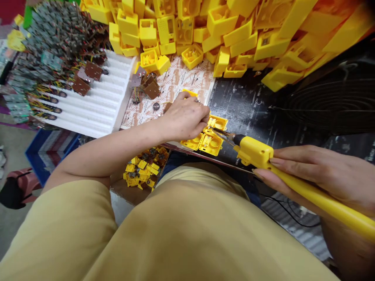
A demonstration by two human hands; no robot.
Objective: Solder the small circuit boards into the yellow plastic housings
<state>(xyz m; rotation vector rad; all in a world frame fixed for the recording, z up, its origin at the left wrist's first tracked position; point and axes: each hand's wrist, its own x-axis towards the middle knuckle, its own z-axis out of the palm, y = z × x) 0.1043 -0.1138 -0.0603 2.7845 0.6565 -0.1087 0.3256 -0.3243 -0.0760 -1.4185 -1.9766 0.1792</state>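
Observation:
My left hand (187, 117) reaches over a small group of open yellow plastic cases (211, 144) near the table's front edge. Its fingers are curled together, and whatever they pinch is hidden under the hand. In my right hand (316, 168) is a yellow soldering iron (254, 150) with a black collar and thin metal tip. The tip points left and meets the cases close to my left fingertips; exact contact cannot be made out. A small round dark part (156, 106) and brown circuit boards (150, 86) lie left of my left hand.
Yellow housings (187, 29) are heaped along the back. A ridged white foam tray (113, 93) at left bears wired boards, with many more boards (55, 35) piled behind. Below the table edge sits a box of yellow assemblies (142, 171). A blue crate (43, 152) stands lower left.

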